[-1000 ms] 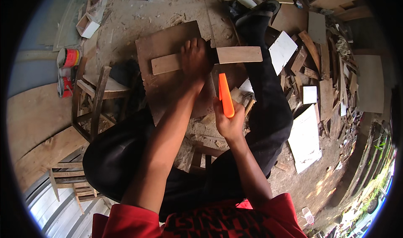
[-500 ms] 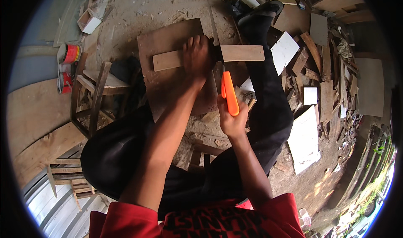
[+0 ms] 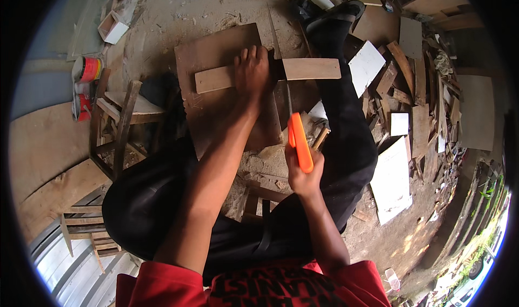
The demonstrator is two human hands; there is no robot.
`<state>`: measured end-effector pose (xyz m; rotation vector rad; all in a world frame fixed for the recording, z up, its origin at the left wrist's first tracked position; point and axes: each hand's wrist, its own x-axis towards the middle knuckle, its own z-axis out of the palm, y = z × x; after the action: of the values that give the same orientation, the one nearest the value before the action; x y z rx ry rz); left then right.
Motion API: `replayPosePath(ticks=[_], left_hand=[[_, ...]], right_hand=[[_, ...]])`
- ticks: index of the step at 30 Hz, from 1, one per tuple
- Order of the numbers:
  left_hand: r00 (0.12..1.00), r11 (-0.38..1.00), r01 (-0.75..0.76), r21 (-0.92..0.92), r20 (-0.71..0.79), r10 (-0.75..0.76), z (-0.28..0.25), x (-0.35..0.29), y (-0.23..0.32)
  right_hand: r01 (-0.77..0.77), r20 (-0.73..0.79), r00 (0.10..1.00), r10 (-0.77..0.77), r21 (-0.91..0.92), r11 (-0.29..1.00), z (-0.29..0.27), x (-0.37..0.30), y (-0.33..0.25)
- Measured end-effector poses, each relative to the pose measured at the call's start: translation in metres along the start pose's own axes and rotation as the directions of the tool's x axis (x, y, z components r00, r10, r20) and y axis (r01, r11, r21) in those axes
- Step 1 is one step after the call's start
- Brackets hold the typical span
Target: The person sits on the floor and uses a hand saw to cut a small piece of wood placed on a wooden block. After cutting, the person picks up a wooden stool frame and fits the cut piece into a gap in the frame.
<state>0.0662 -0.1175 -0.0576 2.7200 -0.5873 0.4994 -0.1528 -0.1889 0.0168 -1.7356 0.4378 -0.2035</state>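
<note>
Two black-trousered legs (image 3: 346, 123) are framing a brown board (image 3: 213, 112) from its near and right sides. Along the board's right side, an orange-handled saw (image 3: 301, 143) is pointing away from the body, its thin blade crossing a pale wooden strip (image 3: 312, 69). That strip is lying crosswise over the board, its right end reaching above the right leg. It is looking light and stiff, probably dry enough for grip, perhaps splintery where cut; its broad face left of the blade is seeming the safest hold. The left hand (image 3: 252, 71) is lying there, fingers together, thumb hidden, so I cannot tell whether it is gripping. The right hand (image 3: 305, 178) is wrapping around the saw's handle.
</note>
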Motion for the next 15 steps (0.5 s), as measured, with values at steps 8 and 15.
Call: replayPosePath(ticks=[8,15], left_hand=[[0.99,0.999,-0.02,0.033,-0.137,0.025,0.007,-0.001,-0.001],[0.995,0.997,-0.022,0.07,-0.1,0.029,0.001,-0.004,-0.007]], right_hand=[[-0.021,0.027,0.999,0.022,-0.064,0.998,0.006,-0.046,0.011],[-0.013,0.006,1.0,0.012,0.102,0.995,-0.007,-0.088,0.012]])
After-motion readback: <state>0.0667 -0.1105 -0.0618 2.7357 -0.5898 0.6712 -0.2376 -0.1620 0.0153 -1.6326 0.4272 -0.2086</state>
